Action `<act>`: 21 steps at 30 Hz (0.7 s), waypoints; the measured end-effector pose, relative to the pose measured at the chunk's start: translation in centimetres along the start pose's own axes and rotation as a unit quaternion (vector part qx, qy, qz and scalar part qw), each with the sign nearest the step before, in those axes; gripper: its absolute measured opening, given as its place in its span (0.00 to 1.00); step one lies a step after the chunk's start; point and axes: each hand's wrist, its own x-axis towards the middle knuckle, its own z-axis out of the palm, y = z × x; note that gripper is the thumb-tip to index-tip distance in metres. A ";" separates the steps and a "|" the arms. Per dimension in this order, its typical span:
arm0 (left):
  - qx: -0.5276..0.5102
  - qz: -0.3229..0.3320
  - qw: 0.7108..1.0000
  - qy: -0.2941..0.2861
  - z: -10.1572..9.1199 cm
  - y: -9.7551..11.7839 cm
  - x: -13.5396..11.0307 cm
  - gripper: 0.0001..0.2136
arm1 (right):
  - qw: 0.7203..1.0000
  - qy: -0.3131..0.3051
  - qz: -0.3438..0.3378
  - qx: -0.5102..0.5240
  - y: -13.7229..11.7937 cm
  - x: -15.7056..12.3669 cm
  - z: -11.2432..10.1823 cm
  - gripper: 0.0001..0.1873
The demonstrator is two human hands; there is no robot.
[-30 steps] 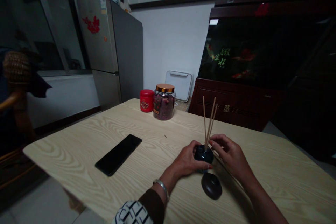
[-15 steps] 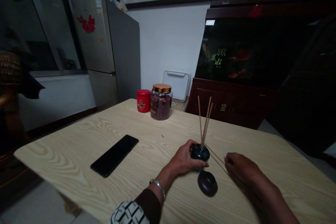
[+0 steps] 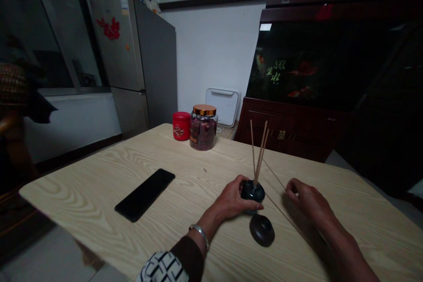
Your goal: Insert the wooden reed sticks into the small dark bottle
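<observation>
My left hand [image 3: 233,198] is wrapped round a small dark pot [image 3: 253,191] on the wooden table [image 3: 99,194]. Three thin sticks [image 3: 257,152] stand upright in the pot. The pot's dark round lid [image 3: 262,230] lies on the table just in front of it. My right hand [image 3: 306,200] is to the right of the pot, its fingers pinched on one thin stick [image 3: 274,175] that slants up and away to the left. Another thin stick [image 3: 280,213] lies flat on the table under that hand.
A black phone [image 3: 145,194] lies face down on the table's left half. A red tin [image 3: 181,126] and a glass jar with a copper lid [image 3: 203,127] stand at the far edge. Behind are a fridge [image 3: 139,61], a fish tank [image 3: 297,66] and a dark cabinet [image 3: 291,130].
My right hand left the pot's mouth, dropped to the table on the right, took one loose stick and has lifted it off the tabletop. My left hand stayed on the pot.
</observation>
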 end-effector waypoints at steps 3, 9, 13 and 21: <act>-0.004 -0.002 1.000 -0.001 0.0 0.3 -0.1 0.33 | 0.979 0.115 0.021 0.166 0.0 0.1 -0.8 0.10; -0.001 -0.008 1.000 0.000 -0.1 0.3 -0.1 0.34 | 0.749 0.236 0.078 0.614 -3.5 -0.1 -3.2 0.19; 0.000 0.000 1.000 0.001 -0.1 -0.2 0.0 0.34 | 0.689 0.239 0.046 0.683 -6.8 -0.8 -4.1 0.17; 0.000 -0.002 1.000 0.003 -0.1 0.0 0.0 0.34 | 0.776 0.272 -0.006 0.569 -8.9 -1.3 -3.3 0.13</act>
